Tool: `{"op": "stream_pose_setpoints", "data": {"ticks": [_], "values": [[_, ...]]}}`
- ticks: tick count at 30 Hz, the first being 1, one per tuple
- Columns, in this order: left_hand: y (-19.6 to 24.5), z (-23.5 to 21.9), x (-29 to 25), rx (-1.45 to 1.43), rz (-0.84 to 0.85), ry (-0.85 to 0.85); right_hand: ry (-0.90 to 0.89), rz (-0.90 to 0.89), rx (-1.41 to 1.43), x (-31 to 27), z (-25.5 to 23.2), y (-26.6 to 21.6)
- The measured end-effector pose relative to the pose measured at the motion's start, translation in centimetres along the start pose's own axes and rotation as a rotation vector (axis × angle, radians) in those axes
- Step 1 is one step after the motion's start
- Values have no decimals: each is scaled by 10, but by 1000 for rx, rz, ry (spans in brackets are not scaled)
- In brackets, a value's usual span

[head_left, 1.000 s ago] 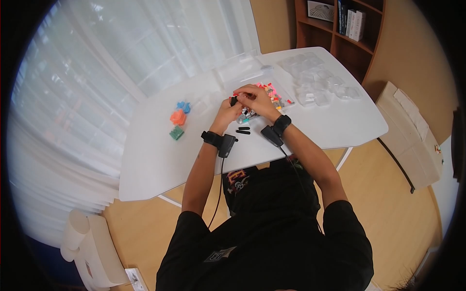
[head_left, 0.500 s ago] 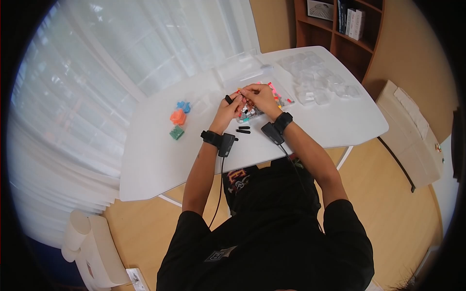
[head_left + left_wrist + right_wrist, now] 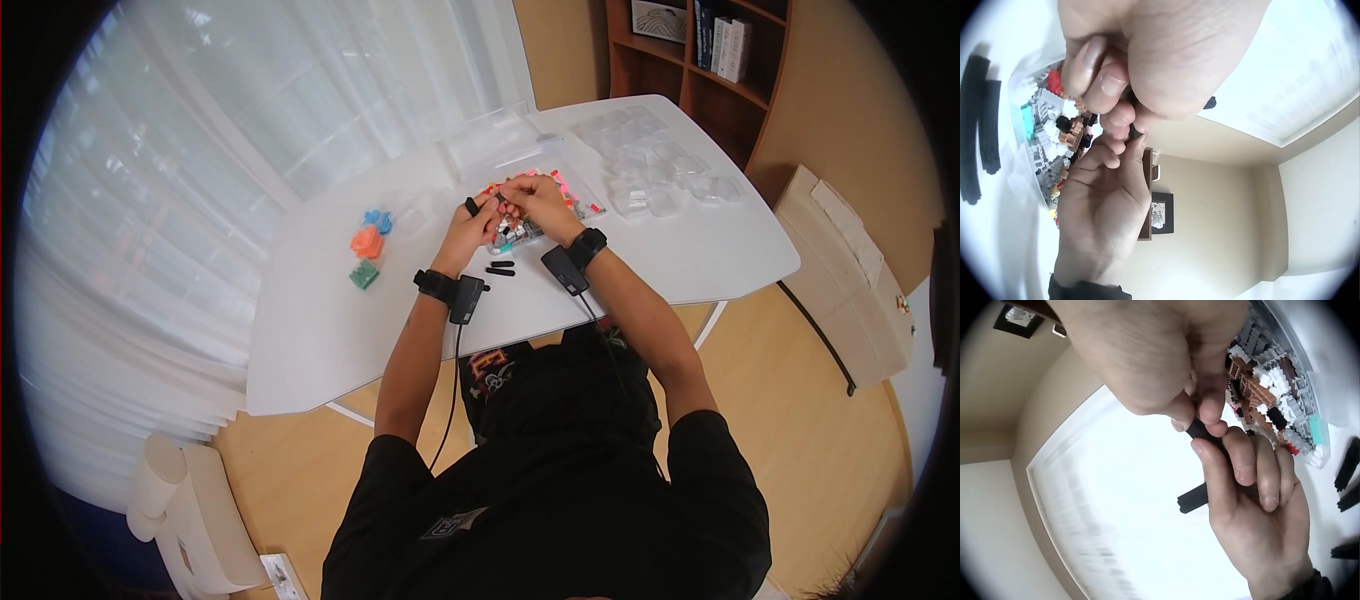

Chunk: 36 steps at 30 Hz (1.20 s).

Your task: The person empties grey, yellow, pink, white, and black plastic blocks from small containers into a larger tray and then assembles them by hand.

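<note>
My left hand (image 3: 468, 236) grips a black building-brick bar (image 3: 1192, 499), whose end sticks out past the thumb side. My right hand (image 3: 543, 208) meets it fingertip to fingertip, pinching a dark brick piece (image 3: 1200, 430) at the left hand's fingertips. In the left wrist view, the right hand's thumb and fingers close on that dark piece (image 3: 1134, 132), mostly hidden by fingers. Both hands are over the near left part of a clear bin (image 3: 1324, 447) of loose bricks, among them brown bricks (image 3: 1254, 387), white, grey and red ones.
Black bars (image 3: 501, 272) lie on the white table (image 3: 330, 330) in front of the bin. To the left are blue (image 3: 378, 220), orange (image 3: 367, 241) and green (image 3: 364, 274) brick pieces. Clear containers (image 3: 660, 170) cover the back right. Cables run from both wrist cameras.
My right hand has shifted slightly right, off the left hand's fingers it was covering. The black bar in the left hand now shows more and points up to the left.
</note>
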<state>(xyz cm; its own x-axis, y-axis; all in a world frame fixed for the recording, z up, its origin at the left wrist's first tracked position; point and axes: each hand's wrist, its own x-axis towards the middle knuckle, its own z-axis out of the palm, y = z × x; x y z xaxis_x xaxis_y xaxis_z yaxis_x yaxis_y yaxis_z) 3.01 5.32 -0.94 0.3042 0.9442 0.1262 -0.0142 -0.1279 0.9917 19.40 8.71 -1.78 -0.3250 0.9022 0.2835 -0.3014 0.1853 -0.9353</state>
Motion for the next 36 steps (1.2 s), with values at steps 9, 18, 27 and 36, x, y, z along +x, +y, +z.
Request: {"op": "stream_pose_setpoints", "data": {"ticks": [9,18,27,36], "values": [[3,2,-1,39,-10,7,-53,-60,-98,1,-1,1],[5,6,-3,27,-1,49,-59,43,99,2,-5,5],[4,6,-1,34,54,89,-57,63,247,4,-3,11],[1,7,1,11,21,144,-16,32,230,0,3,2]]}}
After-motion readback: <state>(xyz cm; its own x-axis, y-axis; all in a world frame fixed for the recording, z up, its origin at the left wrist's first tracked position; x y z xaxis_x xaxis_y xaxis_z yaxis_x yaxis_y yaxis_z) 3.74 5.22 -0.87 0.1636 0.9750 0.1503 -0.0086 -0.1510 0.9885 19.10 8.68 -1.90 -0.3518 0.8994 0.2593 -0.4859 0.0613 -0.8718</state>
